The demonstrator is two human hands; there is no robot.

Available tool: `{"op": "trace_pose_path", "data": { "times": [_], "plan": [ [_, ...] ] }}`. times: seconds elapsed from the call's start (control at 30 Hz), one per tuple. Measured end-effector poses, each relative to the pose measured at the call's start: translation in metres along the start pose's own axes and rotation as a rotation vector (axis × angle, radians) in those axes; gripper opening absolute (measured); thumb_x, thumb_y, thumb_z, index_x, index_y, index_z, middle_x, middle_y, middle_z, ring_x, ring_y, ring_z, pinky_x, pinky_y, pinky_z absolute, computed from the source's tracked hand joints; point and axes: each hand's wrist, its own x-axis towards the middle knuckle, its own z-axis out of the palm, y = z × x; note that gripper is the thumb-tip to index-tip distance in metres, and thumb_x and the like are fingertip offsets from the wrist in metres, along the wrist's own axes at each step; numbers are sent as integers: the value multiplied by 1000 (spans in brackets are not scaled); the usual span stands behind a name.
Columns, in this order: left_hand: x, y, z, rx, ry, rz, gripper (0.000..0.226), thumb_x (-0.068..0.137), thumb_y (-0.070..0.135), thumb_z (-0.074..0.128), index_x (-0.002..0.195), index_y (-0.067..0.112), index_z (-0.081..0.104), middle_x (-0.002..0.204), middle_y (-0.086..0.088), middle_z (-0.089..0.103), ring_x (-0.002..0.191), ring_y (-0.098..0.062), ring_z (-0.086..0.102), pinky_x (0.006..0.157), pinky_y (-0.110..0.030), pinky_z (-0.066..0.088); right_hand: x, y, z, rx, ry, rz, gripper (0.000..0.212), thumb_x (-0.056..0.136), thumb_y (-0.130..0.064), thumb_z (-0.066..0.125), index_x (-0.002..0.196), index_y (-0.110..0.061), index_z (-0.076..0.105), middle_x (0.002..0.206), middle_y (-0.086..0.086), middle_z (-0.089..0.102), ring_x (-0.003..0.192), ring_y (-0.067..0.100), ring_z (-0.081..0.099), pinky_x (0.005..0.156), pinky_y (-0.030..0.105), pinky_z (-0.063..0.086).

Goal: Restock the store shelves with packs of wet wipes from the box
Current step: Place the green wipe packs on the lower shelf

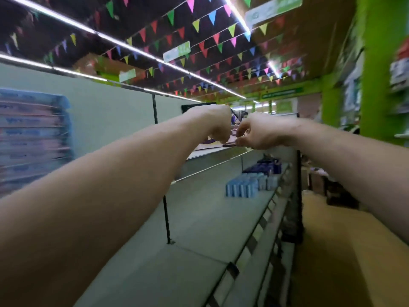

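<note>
Now I am reaching both bare forearms out ahead, and the left grip and right grip are meeting almost knuckle to knuckle over the front edge of the grey metal upper shelf. Between and just under them a flat purple-and-dark pack of wet wipes is lying on that shelf edge. The picture is smeared here, so I am not reading its print. The right grip is narrow, thumb and curled fingers pinching the thin dark end of the pack. The left grip is curled tight with its fingers pointing down at the purple part of the pack. I cannot tell whether it is actually holding it.

Below the grips the long grey lower shelf is running away from me. On it, below and slightly right of the right grip, a block of small light-blue upright packs is standing. Just behind it is a cluster of dark purple packs. Well to the left of the left grip a blurred tall stack of blue-and-pink flat packs is resting against the pale back panel. Far right of the right grip a bright green pillar is rising, and strings of coloured triangular bunting are hanging above both grips.
</note>
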Motion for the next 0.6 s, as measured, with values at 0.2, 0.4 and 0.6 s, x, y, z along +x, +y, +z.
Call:
{"op": "trace_pose_path", "data": {
  "times": [0.2,0.4,0.6],
  "plan": [
    [-3,59,-7,-60,6,152,11,85,19,65,85,11,57,74,-3,58,68,-21,61,65,-34,54,-45,38,-20,-20,20,134,28,95,-29,57,117,-14,64,113,7,64,88,20,62,65,24,51],
    [-7,132,-14,-160,-33,273,25,88,20,66,108,5,61,84,-7,63,75,-22,66,70,-31,57,-95,83,-43,-48,21,252,25,94,-28,58,114,-14,66,113,7,65,96,23,64,71,27,52],
    [-28,216,-26,-200,-23,404,13,87,19,64,84,11,56,76,-3,55,74,-22,61,73,-32,56,-159,134,-68,-83,20,380,25,93,-26,56,107,-10,70,106,11,69,95,28,66,82,38,56]
  ]
}}
